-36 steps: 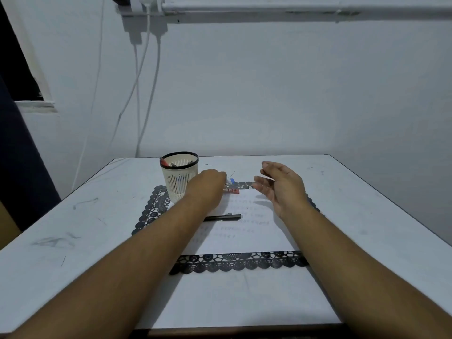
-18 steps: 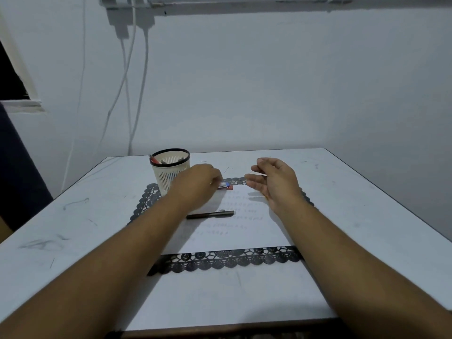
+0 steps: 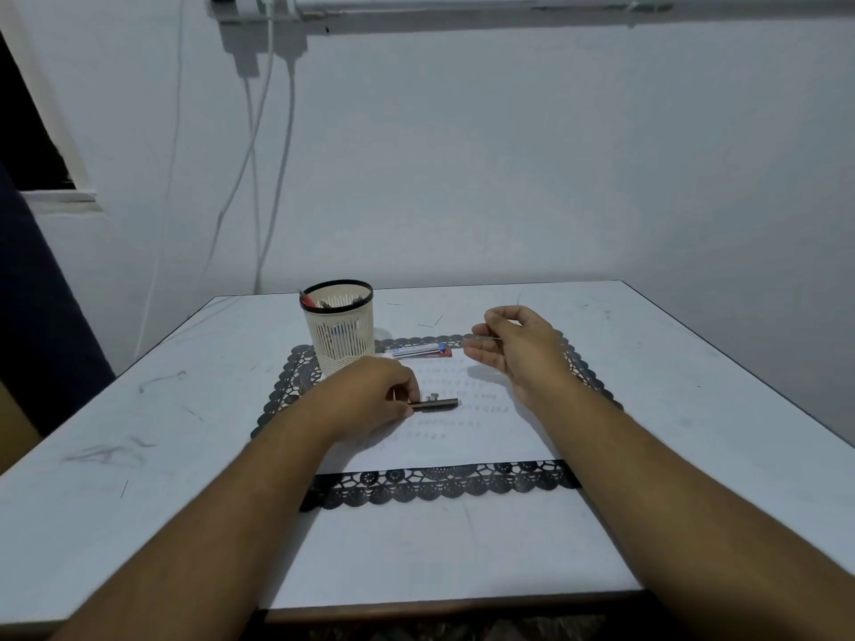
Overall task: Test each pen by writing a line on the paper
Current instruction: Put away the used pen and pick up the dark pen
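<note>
A white sheet of paper (image 3: 499,437) with rows of faint marks lies on a black lace placemat (image 3: 444,488). On the paper lies a dark pen (image 3: 437,404), and my left hand (image 3: 370,395) pinches its left end. My right hand (image 3: 513,347) hovers above the paper's far edge, fingers curled round a thin pale pen (image 3: 481,337) that is hard to make out. A white pen with a blue and red end (image 3: 418,351) lies at the top of the paper. A cream mesh cup (image 3: 340,333) with more pens stands at the mat's far left.
The white table (image 3: 139,455) carries scuffs and pen marks; its front edge is near my body and its right edge slants away. A white wall with hanging cables (image 3: 259,168) stands behind it. A dark curtain (image 3: 32,293) hangs at the left.
My left hand has come back from the far pens beside the cup to the dark pen on the paper and taken its end. My right hand's fingers have curled round a thin pen.
</note>
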